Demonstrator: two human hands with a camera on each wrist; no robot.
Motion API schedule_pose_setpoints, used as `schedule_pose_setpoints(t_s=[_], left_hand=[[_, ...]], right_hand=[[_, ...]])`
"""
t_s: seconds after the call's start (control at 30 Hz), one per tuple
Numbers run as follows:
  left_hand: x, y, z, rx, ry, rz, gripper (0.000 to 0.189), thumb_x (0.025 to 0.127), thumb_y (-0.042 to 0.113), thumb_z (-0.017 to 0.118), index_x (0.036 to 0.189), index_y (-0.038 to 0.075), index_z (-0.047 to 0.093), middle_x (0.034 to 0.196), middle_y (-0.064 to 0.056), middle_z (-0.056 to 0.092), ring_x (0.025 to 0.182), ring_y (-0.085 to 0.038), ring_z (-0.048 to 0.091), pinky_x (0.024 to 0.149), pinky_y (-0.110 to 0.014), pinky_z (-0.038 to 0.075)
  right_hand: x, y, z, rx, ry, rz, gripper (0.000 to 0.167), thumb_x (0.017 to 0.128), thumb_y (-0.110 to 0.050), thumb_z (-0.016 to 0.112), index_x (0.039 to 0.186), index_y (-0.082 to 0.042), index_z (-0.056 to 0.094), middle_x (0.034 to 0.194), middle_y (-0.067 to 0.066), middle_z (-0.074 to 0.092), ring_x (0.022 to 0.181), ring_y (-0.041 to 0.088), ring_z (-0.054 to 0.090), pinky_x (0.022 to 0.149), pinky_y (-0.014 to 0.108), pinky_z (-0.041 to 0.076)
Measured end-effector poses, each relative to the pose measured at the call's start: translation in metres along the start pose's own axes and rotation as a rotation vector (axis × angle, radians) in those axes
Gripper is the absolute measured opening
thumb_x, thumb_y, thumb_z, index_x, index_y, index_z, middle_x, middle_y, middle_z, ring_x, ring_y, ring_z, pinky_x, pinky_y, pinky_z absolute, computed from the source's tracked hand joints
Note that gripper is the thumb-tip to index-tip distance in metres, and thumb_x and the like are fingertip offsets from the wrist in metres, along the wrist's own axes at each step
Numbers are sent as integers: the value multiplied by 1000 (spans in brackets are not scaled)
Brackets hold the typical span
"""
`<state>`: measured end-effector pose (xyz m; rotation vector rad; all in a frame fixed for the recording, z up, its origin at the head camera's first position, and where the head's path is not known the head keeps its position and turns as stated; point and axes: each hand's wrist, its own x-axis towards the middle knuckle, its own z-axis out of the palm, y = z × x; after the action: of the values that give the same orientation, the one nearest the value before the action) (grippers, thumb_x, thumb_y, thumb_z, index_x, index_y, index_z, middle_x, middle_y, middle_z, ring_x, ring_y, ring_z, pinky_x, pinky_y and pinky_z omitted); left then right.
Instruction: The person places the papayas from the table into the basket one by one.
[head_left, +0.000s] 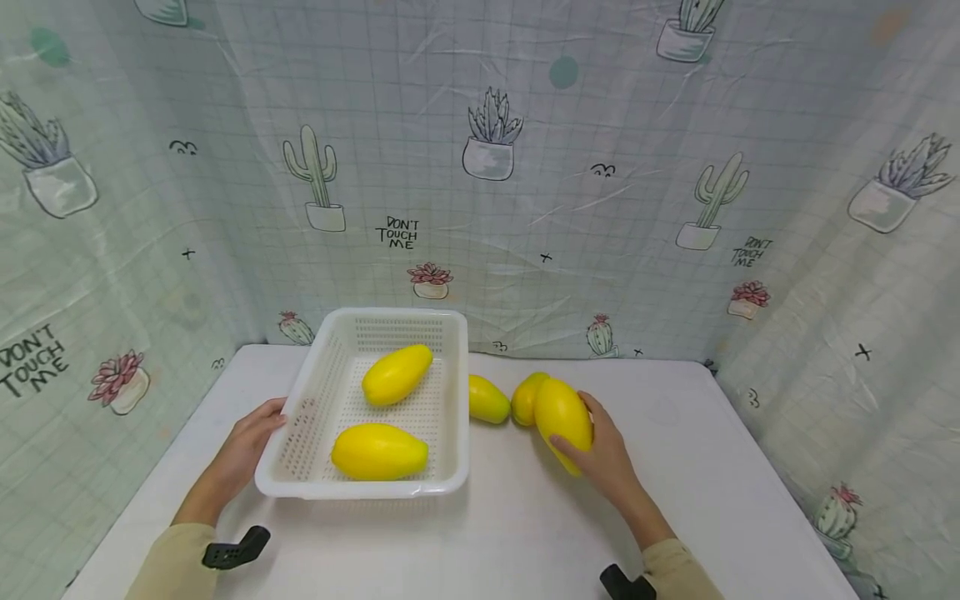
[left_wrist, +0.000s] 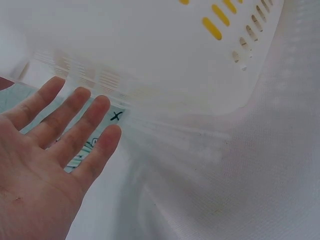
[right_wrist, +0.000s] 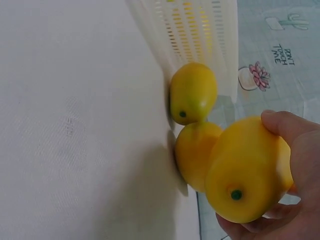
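My right hand (head_left: 609,458) grips a yellow mango (head_left: 562,421), the thumb on its near side and the fingers round the far side. In the right wrist view the green dot on the end of this mango (right_wrist: 237,172) faces the camera. Behind it lies a second mango (right_wrist: 192,150), partly hidden, and a third mango (right_wrist: 194,95) lies beside the basket wall. At the left side of the white basket (head_left: 367,489) is my left hand (head_left: 243,446). The left wrist view shows its fingers (left_wrist: 90,122) straight and spread, close to the basket wall.
Inside the basket lie two mangoes, one at the back (head_left: 397,375) and one at the front (head_left: 380,452). The white table (head_left: 525,533) ends at a cactus-print curtain (head_left: 570,283), which stands behind and along both sides.
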<state>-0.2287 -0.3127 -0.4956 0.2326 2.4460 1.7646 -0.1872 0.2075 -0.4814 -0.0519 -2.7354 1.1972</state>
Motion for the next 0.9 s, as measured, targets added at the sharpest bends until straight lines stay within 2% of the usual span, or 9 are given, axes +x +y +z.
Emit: schedule_pose_setpoints(t_s=[0.5, 0.9], left_hand=[[-3, 2, 0, -24, -11, 15, 54, 104, 40, 32, 146, 6, 33, 124, 22, 51, 106, 9, 55, 87, -14, 47], [-2, 2, -1, -32, -10, 21, 54, 104, 40, 32, 146, 6, 34, 124, 21, 52, 107, 8, 55, 87, -14, 46]], right_hand=[[6, -12, 3, 21, -11, -11, 88, 81, -47, 74, 150, -21, 26, 151, 8, 38, 128, 30, 46, 103, 55, 41], [8, -22, 4, 39, -5, -42, 88, 81, -47, 74, 150, -21, 27, 152, 8, 38, 128, 30, 45, 104, 56, 40]])
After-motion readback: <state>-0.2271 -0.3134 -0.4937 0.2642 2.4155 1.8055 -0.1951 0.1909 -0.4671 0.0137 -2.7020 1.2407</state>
